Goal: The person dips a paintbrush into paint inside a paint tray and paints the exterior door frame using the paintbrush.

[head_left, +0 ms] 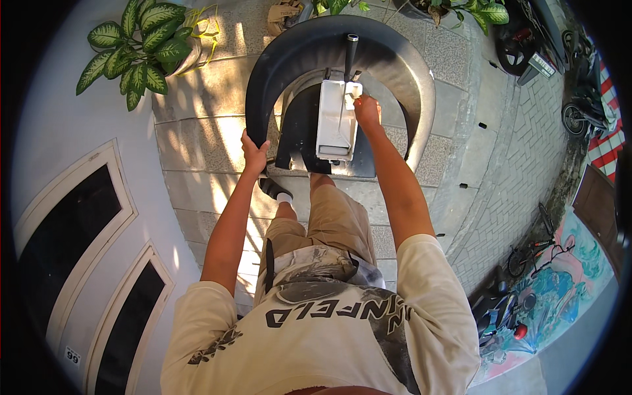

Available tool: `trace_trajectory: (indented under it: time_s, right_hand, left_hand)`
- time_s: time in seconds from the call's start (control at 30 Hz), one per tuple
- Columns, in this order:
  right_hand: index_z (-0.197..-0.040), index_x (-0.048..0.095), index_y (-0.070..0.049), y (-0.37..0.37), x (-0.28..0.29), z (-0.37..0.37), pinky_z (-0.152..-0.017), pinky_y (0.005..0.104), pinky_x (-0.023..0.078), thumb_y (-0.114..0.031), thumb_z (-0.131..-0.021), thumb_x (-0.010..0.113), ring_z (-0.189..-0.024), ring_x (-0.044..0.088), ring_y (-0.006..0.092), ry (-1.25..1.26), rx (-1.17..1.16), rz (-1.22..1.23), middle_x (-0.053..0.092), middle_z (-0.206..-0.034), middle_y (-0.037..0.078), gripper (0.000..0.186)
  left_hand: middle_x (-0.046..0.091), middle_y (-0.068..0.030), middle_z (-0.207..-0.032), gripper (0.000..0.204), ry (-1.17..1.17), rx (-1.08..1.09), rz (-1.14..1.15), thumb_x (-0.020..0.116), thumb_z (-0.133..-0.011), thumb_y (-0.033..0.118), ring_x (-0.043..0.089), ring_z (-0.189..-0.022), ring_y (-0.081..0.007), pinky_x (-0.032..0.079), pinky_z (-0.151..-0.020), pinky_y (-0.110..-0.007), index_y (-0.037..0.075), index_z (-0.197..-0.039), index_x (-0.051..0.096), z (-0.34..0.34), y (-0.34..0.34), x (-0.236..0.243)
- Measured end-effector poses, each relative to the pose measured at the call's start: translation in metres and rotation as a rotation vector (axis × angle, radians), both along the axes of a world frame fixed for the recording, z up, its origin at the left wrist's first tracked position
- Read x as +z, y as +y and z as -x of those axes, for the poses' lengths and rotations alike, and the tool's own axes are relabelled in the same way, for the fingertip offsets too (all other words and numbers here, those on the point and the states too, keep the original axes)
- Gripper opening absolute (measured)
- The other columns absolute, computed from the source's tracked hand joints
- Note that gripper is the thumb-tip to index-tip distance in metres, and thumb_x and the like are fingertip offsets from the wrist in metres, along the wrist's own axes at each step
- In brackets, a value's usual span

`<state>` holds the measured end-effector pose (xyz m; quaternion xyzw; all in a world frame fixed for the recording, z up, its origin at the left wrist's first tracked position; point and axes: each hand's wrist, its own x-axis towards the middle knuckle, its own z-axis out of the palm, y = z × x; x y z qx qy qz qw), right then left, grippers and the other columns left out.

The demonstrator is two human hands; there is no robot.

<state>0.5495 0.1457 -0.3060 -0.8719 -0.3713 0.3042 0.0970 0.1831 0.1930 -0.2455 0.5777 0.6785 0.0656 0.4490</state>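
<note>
A black, curved, tub-shaped chair stands on the paving in front of me. My left hand is closed around the front end of its left arm. Over its dark seat sits a long white tray. A tool with a thick black handle rests at the tray's far end, and a thin wire-like line runs down from it into the tray. My right hand is closed at the tray's right edge, against a small cream-white piece. What exactly its fingers hold is hard to make out.
A potted leafy plant stands at the far left beside a pale wall with dark windows. Another plant is at the far edge. Parked motorbikes and a bicycle line the right side. My sandalled left foot is close to the chair.
</note>
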Motion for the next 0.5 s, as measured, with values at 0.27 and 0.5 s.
trace_trajectory:
  time_s: [0.27,0.5]
  right_hand:
    - [-0.091,0.07,-0.003,-0.012,-0.004,0.005,-0.071,0.0474,0.055,-0.02,-0.087,0.064,-0.081,0.07,0.0395,0.012,-0.085,-0.12,0.07,-0.09,0.023,0.018]
    - [-0.102,0.069,-0.007,-0.056,0.012,0.028,-0.075,0.0489,0.053,-0.015,-0.09,0.062,-0.088,0.064,0.0409,-0.002,0.113,-0.213,0.064,-0.095,0.022,0.016]
  left_hand:
    - [0.039,-0.0264,-0.142,0.086,0.045,-0.023,-0.032,0.074,-0.088,0.015,0.044,-0.129,-0.0416,0.037,-0.109,-0.047,0.002,-0.151,0.018,-0.003,0.002,-0.004]
    - [0.041,-0.0272,-0.142,0.086,0.088,-0.016,-0.057,0.074,-0.087,0.014,0.049,-0.126,-0.0393,0.04,-0.106,-0.045,0.003,-0.152,0.018,-0.002,0.0,-0.002]
